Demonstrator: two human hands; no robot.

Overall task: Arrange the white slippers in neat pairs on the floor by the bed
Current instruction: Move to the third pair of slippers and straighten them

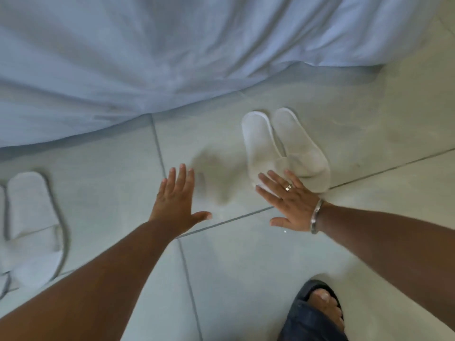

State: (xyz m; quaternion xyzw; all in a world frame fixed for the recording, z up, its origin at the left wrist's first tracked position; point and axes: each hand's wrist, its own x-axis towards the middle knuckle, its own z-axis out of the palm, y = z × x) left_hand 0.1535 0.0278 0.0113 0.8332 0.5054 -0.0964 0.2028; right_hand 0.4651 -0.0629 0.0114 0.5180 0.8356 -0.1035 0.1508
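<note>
Two white slippers (285, 148) lie side by side as a pair on the tiled floor right of centre, heels toward the bed. My right hand (288, 203) is flat and open with its fingertips over the toe end of that pair, touching or just above it. My left hand (176, 198) hovers open, fingers spread, over bare tile to the left of the pair and holds nothing. Another white slipper (34, 225) lies at the left edge, with a sliver of a second one (2, 217) beside it, mostly cut off by the frame.
The bed's pale blue sheet (172, 57) hangs down across the top of the view to the floor. My foot in a dark sandal (317, 308) stands at the bottom right. Grey grout lines cross the light floor tiles (246, 267).
</note>
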